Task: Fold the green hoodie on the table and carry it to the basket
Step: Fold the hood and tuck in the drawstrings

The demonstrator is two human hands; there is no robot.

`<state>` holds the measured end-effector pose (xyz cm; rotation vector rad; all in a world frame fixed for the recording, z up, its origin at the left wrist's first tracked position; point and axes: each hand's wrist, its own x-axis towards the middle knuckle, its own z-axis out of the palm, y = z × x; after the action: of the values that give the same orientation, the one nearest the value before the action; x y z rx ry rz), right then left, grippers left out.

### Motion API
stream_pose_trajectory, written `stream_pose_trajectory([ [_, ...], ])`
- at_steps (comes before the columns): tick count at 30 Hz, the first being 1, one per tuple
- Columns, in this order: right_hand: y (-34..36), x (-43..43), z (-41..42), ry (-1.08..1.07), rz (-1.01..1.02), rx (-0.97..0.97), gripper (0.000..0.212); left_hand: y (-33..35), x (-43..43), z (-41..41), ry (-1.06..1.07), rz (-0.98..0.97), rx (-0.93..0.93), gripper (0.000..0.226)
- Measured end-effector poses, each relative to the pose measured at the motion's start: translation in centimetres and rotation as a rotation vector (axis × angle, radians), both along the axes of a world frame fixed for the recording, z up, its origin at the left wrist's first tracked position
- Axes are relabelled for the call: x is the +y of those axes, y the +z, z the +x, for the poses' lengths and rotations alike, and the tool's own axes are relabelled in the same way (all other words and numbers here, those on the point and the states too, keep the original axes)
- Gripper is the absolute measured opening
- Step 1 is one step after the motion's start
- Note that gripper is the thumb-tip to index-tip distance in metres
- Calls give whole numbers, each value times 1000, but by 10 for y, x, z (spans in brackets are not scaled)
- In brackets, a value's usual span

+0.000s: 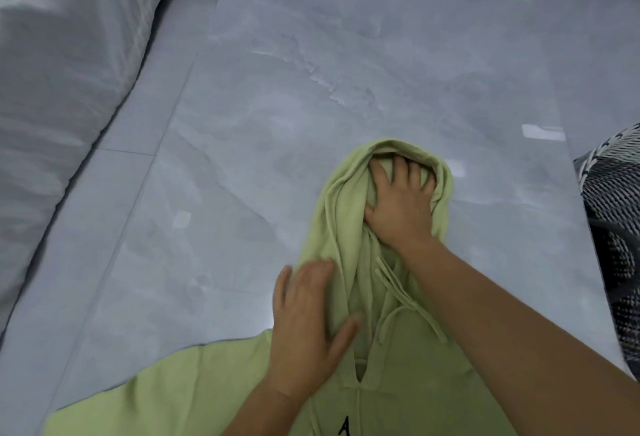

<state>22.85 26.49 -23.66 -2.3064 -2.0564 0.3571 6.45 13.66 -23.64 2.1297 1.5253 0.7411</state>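
The green hoodie [194, 387] lies flat on the grey marble table [346, 64], its hood pointing away from me and its body running off the lower edge of the view. My right hand [398, 200] is inside the hood opening with fingers spread, pressing on the fabric. My left hand [308, 324] lies flat, fingers apart, on the left side of the hood near the neckline. The drawstrings [401, 293] trail loose between my arms. Black lettering shows on the chest at the bottom. No basket is in view.
A bed with pale grey bedding [62, 96] runs along the left, with a strip of grey tiled floor [114, 200] between it and the table. A black-and-white patterned object [613, 227] sits past the table's right edge.
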Motion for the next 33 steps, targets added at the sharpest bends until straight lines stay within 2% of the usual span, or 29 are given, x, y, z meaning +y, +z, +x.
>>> stream_pose_trajectory([
  [2,-2,2,0,8,-1,-14,87,15,33,13,134,16,-8,46],
  [4,-2,2,1,10,-16,-13,86,31,80,31,207,-97,32,48],
  [6,-2,1,1,12,-23,2,81,36,128,48,189,-267,116,49],
  [8,-2,1,3,8,-57,33,64,33,155,57,123,-327,241,42],
  [9,0,2,6,17,-97,49,58,32,162,59,113,-348,252,36],
  [11,6,5,14,44,-180,90,52,34,168,59,134,-387,159,20],
  [13,16,6,22,61,-174,101,50,42,172,52,195,-328,83,15],
  [15,25,2,25,73,-78,24,47,50,176,42,253,-218,64,16],
  [17,32,-5,22,73,-20,-106,42,53,175,33,269,-174,107,17],
  [21,37,-8,23,26,-101,-230,35,61,177,20,287,-193,148,28],
  [25,43,-7,18,24,-124,-315,36,75,179,8,250,-27,304,19],
  [28,45,-6,2,65,6,-224,40,76,171,18,184,-12,293,25],
  [30,40,-8,-11,187,86,-151,42,78,167,26,172,-11,239,29],
  [32,33,-8,-13,254,14,-135,40,84,167,26,185,3,174,31],
  [33,32,-6,-11,215,-72,-135,40,87,168,22,188,14,152,32],
])
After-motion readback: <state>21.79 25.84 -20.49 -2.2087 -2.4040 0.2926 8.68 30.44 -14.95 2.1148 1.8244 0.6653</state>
